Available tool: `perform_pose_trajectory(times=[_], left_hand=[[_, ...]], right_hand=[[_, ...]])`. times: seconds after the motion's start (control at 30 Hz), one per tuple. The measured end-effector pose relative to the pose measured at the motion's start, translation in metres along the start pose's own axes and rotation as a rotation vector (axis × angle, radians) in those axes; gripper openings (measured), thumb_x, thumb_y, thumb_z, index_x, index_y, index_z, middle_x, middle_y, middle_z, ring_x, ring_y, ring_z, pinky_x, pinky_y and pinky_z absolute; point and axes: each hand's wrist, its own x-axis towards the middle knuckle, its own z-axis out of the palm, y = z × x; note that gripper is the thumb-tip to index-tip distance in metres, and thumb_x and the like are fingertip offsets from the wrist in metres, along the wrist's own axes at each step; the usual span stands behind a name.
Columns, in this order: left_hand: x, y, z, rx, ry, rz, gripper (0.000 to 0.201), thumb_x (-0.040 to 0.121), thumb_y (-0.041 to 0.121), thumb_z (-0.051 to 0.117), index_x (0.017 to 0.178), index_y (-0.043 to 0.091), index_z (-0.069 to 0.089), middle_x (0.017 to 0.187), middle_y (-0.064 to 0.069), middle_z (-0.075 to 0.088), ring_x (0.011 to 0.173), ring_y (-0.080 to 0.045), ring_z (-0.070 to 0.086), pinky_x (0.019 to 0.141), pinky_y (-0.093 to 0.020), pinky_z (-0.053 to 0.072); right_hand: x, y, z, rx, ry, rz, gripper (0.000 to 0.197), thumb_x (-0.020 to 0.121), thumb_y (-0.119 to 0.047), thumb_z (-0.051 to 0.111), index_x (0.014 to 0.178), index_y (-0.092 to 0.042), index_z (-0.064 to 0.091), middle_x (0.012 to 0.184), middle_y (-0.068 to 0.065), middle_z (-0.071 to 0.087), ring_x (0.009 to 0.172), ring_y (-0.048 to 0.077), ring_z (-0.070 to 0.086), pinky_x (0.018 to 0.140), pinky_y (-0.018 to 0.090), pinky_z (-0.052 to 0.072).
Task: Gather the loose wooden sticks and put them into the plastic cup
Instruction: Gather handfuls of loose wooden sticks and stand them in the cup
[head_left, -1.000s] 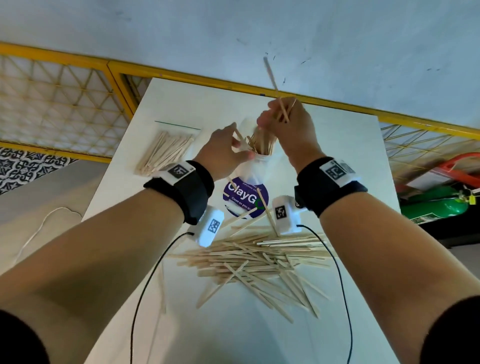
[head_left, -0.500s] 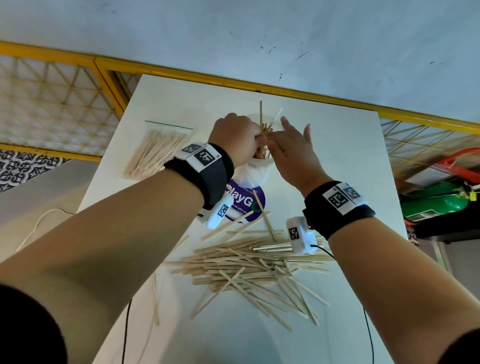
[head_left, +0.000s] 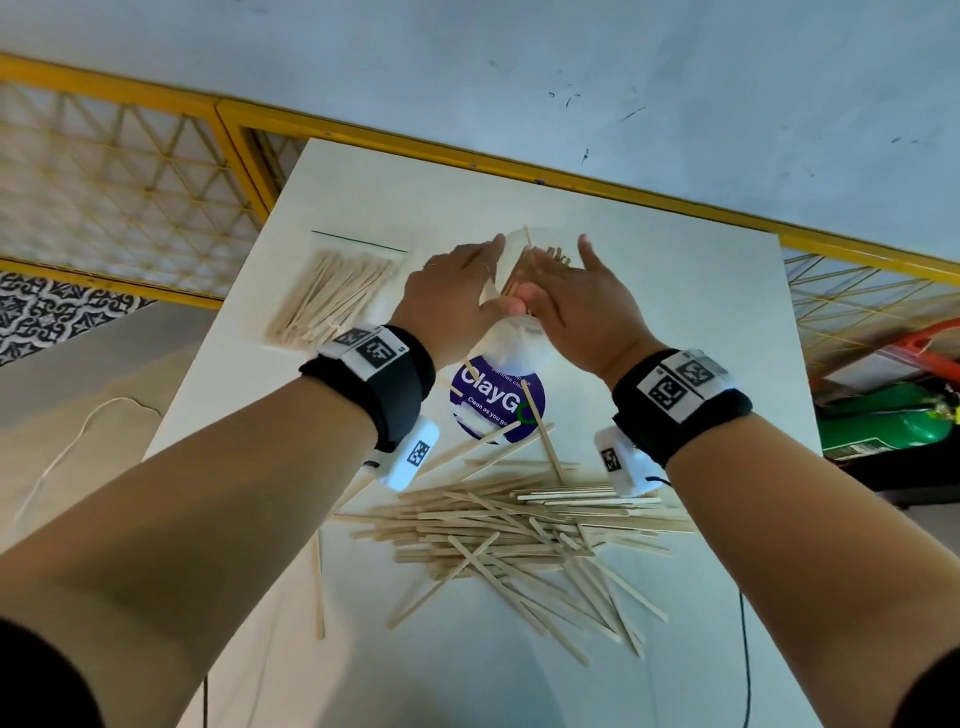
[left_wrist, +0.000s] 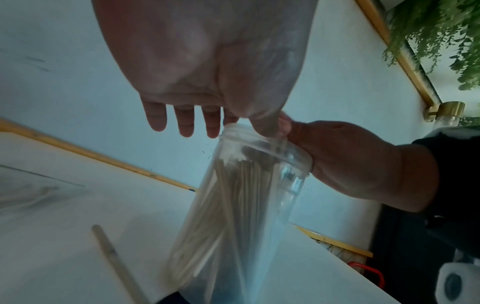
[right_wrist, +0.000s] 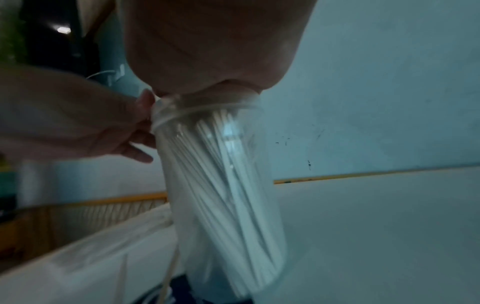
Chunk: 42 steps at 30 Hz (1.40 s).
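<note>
Landmark: tall clear plastic cup (head_left: 511, 270), far centre of white rectangular table (head_left: 675, 322).

- Cup mouth flanked by left hand (head_left: 452, 296) and right hand (head_left: 582, 306).
- Near side: round purple sticker (head_left: 496, 402), then heap of loose pale wooden sticks (head_left: 519, 525).
- Left: clear zip bag of sticks (head_left: 332, 291).
- Right and beyond: bare tabletop.

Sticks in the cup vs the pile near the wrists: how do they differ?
1. Pose: the sticks in the cup stand roughly on end, bundled close together; the loose pile lies flat on the white table, crossed at many angles.
2. Containment: the cup sticks sit inside the clear plastic cup; the pile is unconfined and spread out.
3. Contact: both hands are at the cup's rim; neither touches the pile.
Shared: same thin, pale wooden sticks.
</note>
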Motion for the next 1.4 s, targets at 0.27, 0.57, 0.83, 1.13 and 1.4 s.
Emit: perform_pose_trajectory(times=[0.27,0.57,0.83,1.13,1.4], left_hand=[[-0.004,-0.025,0.014,-0.047,-0.141,-0.119,0.088,0.091,0.044,0.054,0.152,0.014,-0.001,0.160,-0.006,0.011,0.146,-0.024,0.014,0.117,-0.042,0.020],[-0.020,-0.056,0.063,0.394,-0.559,-0.026,0.071,0.096,0.056,0.027,0.152,0.026,-0.003,0.160,0.001,-0.015,0.145,-0.025,-0.021,0.118,-0.048,-0.009],[-0.118,-0.028,0.086,0.418,-0.457,-0.039,0.075,0.095,0.059,0.023,0.152,0.014,0.006,0.149,-0.012,0.022,0.141,-0.033,0.016,0.118,-0.050,0.002],[-0.175,-0.047,0.058,0.133,-0.436,0.000,0.085,0.088,0.062,0.044,0.153,0.022,0.007,0.155,-0.009,0.022,0.141,-0.031,0.019,0.113,-0.045,0.019],[-0.246,-0.139,0.047,0.348,-0.715,-0.022,0.151,0.032,0.090,0.056,0.132,0.036,-0.043,0.147,0.002,-0.045,0.134,-0.026,-0.043,0.110,-0.060,-0.009]], right_hand=[[0.017,-0.017,-0.025,0.123,0.101,0.285,0.052,0.089,-0.056,0.050,0.123,-0.017,0.057,0.119,0.004,0.066,0.111,0.027,0.059,0.099,0.040,0.042],[-0.008,-0.019,-0.013,0.133,0.482,0.191,0.044,0.095,-0.044,0.039,0.104,-0.015,0.072,0.113,-0.001,0.070,0.117,0.024,0.054,0.100,0.039,0.034],[-0.119,-0.028,0.081,0.547,-0.139,0.762,0.050,0.096,-0.047,0.033,0.127,-0.016,0.056,0.141,0.003,0.050,0.134,0.021,0.040,0.110,0.034,0.026],[-0.200,-0.055,0.079,0.445,-0.280,0.375,0.083,0.082,-0.069,0.037,0.151,-0.025,0.024,0.161,-0.006,0.011,0.150,0.017,-0.003,0.121,0.044,-0.004],[-0.262,-0.026,0.079,0.131,-0.632,0.382,0.147,0.041,-0.085,0.064,0.139,-0.035,-0.034,0.154,0.001,-0.037,0.140,0.028,-0.037,0.111,0.062,-0.018]])
